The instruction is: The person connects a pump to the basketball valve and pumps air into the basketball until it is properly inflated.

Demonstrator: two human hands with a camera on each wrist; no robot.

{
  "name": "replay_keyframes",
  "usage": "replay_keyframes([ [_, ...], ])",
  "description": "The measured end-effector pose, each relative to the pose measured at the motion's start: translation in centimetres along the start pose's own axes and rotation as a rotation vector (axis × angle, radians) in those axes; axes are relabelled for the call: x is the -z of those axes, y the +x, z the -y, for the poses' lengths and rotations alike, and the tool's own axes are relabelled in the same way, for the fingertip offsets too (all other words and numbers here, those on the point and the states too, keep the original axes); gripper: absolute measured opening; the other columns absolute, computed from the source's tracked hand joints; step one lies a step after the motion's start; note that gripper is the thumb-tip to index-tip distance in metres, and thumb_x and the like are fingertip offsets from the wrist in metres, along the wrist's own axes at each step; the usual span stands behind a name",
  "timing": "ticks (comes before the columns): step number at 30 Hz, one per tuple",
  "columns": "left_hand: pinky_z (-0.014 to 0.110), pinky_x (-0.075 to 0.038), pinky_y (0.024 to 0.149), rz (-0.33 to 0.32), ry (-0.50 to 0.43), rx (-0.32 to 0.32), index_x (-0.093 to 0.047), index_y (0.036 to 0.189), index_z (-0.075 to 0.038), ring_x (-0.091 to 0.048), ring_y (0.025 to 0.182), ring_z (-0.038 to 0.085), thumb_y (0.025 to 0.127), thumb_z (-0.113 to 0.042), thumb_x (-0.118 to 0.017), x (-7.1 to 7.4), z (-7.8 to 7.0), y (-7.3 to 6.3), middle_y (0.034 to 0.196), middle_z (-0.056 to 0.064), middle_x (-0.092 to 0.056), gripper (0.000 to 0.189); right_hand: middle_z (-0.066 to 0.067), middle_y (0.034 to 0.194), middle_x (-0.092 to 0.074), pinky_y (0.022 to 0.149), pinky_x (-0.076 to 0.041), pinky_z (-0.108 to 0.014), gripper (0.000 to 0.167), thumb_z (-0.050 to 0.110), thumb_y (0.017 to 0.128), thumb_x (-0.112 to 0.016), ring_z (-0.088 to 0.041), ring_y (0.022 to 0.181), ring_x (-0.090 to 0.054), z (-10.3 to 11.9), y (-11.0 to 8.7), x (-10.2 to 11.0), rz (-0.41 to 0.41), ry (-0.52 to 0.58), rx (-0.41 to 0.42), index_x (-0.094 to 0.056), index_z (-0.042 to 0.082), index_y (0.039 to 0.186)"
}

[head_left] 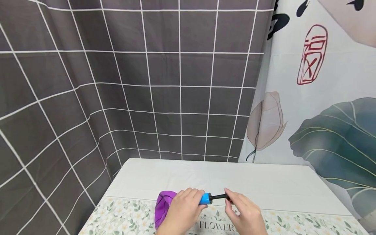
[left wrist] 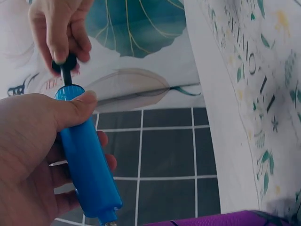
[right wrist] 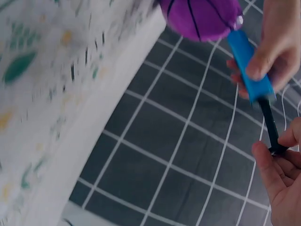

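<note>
My left hand [head_left: 185, 209] grips the blue barrel of a small hand pump [left wrist: 89, 155], fingers curled round it and thumb across the top end. A black rod [head_left: 218, 196] sticks out of the barrel, and my right hand [head_left: 245, 210] pinches the black handle at its end between thumb and fingers. At the pump's other end, a metal tip meets a purple ball [right wrist: 202, 19] with black lines. The ball looks creased and partly sunken in the head view, where my left hand covers part of it.
Below the hands lies a table with a white cloth [head_left: 176, 173] and a floral printed strip [head_left: 126, 215] along its near side. A dark grey curtain with white grid lines [head_left: 164, 98] hangs behind, and a leaf-printed white curtain [head_left: 293, 137] hangs at the right.
</note>
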State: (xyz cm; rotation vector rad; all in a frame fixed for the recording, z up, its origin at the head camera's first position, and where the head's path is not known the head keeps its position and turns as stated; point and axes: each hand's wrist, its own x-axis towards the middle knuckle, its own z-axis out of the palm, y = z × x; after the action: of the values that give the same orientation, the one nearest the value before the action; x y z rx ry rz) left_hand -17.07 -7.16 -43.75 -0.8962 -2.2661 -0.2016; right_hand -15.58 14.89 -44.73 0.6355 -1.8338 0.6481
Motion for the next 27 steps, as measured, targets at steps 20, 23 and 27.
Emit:
replay_keyframes([
  [20, 0.024, -0.051, 0.070, -0.020, 0.028, 0.012, -0.068, 0.107, -0.009, -0.061, 0.081, 0.009, 0.085, -0.033, -0.079, 0.6, 0.2, 0.1, 0.093, -0.004, -0.067, 0.034, -0.007, 0.089, -0.077, 0.073, -0.053, -0.010, 0.040, 0.028, 0.103, -0.051, -0.016, 0.067, -0.069, -1.0, 1.1, 1.2, -0.094, -0.053, -0.025, -0.077, -0.002, 0.104],
  [23, 0.023, -0.050, 0.068, -0.024, 0.038, -0.001, -0.068, 0.105, -0.009, -0.061, 0.080, 0.009, 0.084, -0.034, -0.080, 0.3, -0.2, 0.1, 0.091, -0.005, -0.067, 0.035, -0.006, 0.091, -0.077, 0.070, -0.054, -0.010, 0.043, 0.031, 0.104, -0.049, -0.015, 0.068, -0.070, -0.3, 0.3, 0.3, -0.046, -0.041, -0.046, -0.077, -0.001, 0.106],
  [27, 0.022, -0.049, 0.067, -0.017, 0.041, -0.018, -0.069, 0.104, -0.010, -0.061, 0.078, 0.008, 0.083, -0.036, -0.081, 0.0, -0.8, 0.2, 0.089, -0.006, -0.067, 0.036, -0.005, 0.088, -0.076, 0.066, -0.054, -0.011, 0.045, 0.031, 0.105, -0.046, -0.015, 0.069, -0.070, 0.7, -0.7, -0.8, 0.014, -0.013, -0.021, -0.076, -0.002, 0.107],
])
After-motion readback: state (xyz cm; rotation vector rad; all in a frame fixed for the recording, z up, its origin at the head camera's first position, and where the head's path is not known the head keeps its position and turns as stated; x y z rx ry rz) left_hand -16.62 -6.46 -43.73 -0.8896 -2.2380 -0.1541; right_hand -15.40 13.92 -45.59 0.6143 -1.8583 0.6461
